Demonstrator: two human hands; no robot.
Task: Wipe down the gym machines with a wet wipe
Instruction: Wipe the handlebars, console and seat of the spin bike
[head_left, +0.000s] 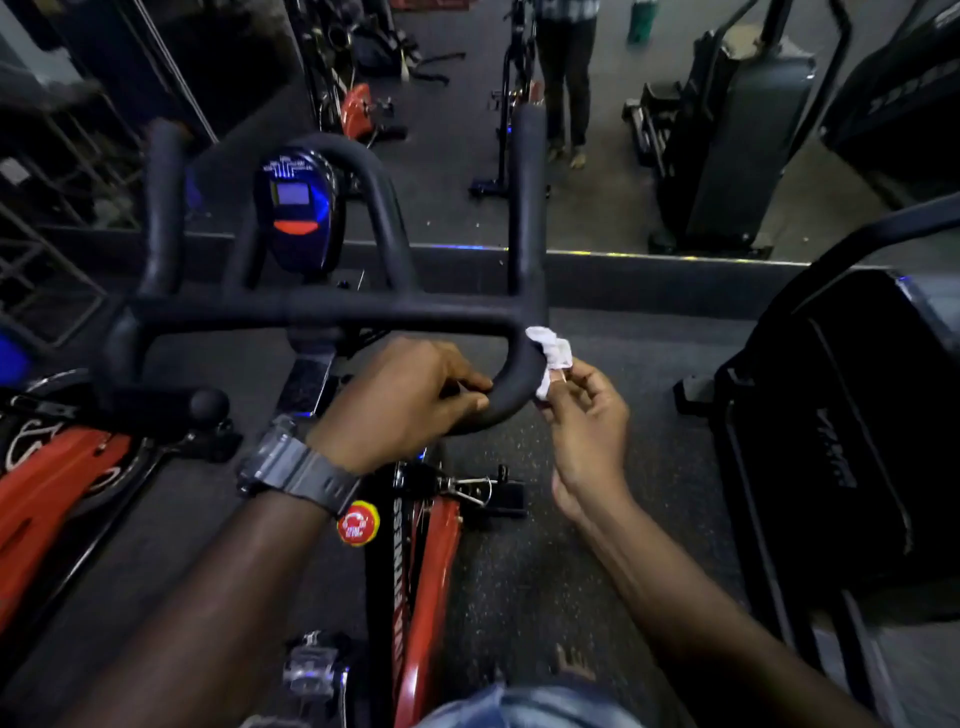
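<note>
Wipe (549, 361) is sitting bunched and white at centre right of the frame, pressed against the outer side of the handlebar (322, 312) where its right end is curving down and back toward the viewer. Right hand (584, 415) is pinching the wipe's lower edge between thumb and fingertips, a narrow grip, with the other fingers hanging loosely curled. Left hand (410, 397) is wrapping around the same curved end just beside it, on the inner side, fingers and thumb closing round the black tube; a dark watch (296, 475) is showing on that wrist.

From the pinch, the wipe is lying up and slightly left, touching the bend. The tube's long axis here is running from the crossbar down toward the lower centre of the frame, so the coming stroke is probably following that curve, and the right hand is the nearer one for it. The left hand is likely steadying the bar, and it is covering part of the tube that looks still to be wiped.

Console (297, 213) is glowing blue at upper centre left. Red frame (431, 566) of the bike is running down the lower centre over dark speckled flooring. Another person's legs (566, 83) are standing at the top, and black machines are crowding the right edge.
</note>
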